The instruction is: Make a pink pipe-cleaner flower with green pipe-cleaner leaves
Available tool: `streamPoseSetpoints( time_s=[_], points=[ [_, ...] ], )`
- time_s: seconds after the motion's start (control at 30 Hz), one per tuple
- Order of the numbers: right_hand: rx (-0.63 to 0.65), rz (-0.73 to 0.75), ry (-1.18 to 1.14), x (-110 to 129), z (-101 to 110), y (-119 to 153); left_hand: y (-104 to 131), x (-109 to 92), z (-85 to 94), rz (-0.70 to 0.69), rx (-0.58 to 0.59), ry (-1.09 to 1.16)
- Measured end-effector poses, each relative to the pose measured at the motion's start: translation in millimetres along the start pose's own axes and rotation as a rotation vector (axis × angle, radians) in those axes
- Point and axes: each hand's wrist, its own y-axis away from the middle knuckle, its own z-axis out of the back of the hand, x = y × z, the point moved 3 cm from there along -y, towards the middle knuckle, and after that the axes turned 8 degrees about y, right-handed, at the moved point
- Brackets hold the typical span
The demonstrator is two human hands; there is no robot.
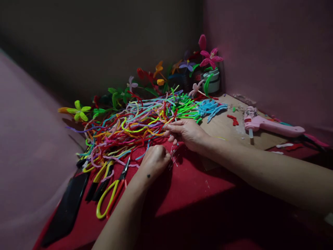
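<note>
My right hand (pixel 188 134) is closed in a pinch, thumb against fingertips, at the near edge of a tangled heap of pipe cleaners (pixel 135 128) in many colours. A thin pale piece shows by its fingers, too small to name. Lower and to the left, my left hand (pixel 154 160) rests closed over the red tabletop (pixel 179 184), its fingers curled under and mostly hidden. Beside its knuckles lie several thin white flower stamens (pixel 174 156). Scissors (pixel 114 194) with yellow and red handles lie left of my left forearm.
A pink glue gun (pixel 275 126) lies on a brown board (pixel 231 128) at right, near red scraps (pixel 233 120). Pliers (pixel 101 180) and a black phone-like slab (pixel 66 208) are at left. Pipe-cleaner flowers (pixel 211 58) and a pale cup (pixel 212 81) stand along the back.
</note>
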Motion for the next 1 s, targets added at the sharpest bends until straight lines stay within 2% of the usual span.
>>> streamPoseSetpoints(
  time_s=[0.27, 0.4, 0.5, 0.57, 0.73, 1.0],
  points=[
    [-0.021, -0.012, 0.016, -1, 2, 2, 2, 9, 8.1, 0.116, -0.103, 0.103],
    [-0.026, -0.037, 0.002, -3, 2, 2, 3, 18, 15.1, 0.144, -0.285, 0.261],
    [-0.029, -0.109, -0.020, -7, 1, 1, 6, 19, 20.0, 0.107, -0.437, 0.387],
    [-0.015, -0.156, -0.047, -9, 0, 1, 8, 15, 21.4, 0.063, -0.483, 0.430],
    [0.039, -0.179, -0.089, -9, -5, 4, 8, 6, 18.9, -0.005, -0.465, 0.469],
    [0.127, -0.173, -0.137, -16, -8, 2, 5, 10, 13.6, -0.041, -0.427, 0.457]
  ],
)
